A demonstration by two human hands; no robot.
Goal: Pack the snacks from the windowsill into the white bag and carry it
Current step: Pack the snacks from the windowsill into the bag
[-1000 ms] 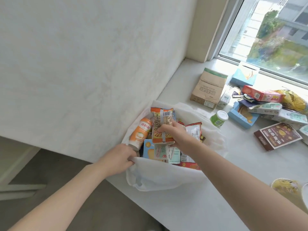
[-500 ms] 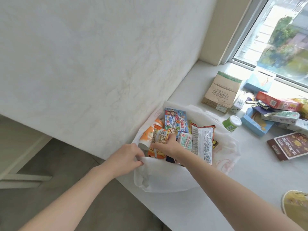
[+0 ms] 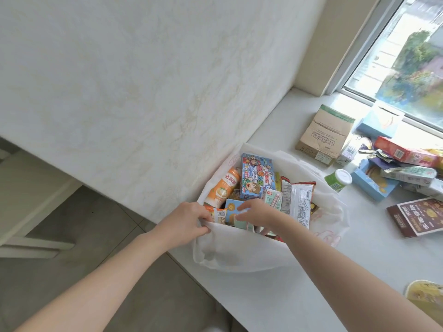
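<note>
The white bag (image 3: 239, 250) stands open on the windowsill (image 3: 374, 255) against the wall. Inside it are an orange bottle (image 3: 223, 188), a blue cartoon box (image 3: 256, 176), a white and red packet (image 3: 299, 202) and an orange packet (image 3: 217, 214) lying low at the near-left rim. My left hand (image 3: 189, 221) pinches the bag's near rim. My right hand (image 3: 257, 212) is inside the bag mouth, fingers stretched over a blue box and a pale packet. Whether it grips one is unclear.
More snacks lie on the sill to the right: a green-capped cup (image 3: 339, 179), a brown paper bag (image 3: 323, 133), a blue box (image 3: 374, 185), a red box (image 3: 405, 152), a brown packet (image 3: 417, 219), a yellow bowl (image 3: 424, 293). The sill's edge drops to the floor at left.
My right hand has pushed the orange packet down into the bag's near-left corner and shifted onto other packets. The cartoon box came into view. My left hand keeps its hold on the rim.
</note>
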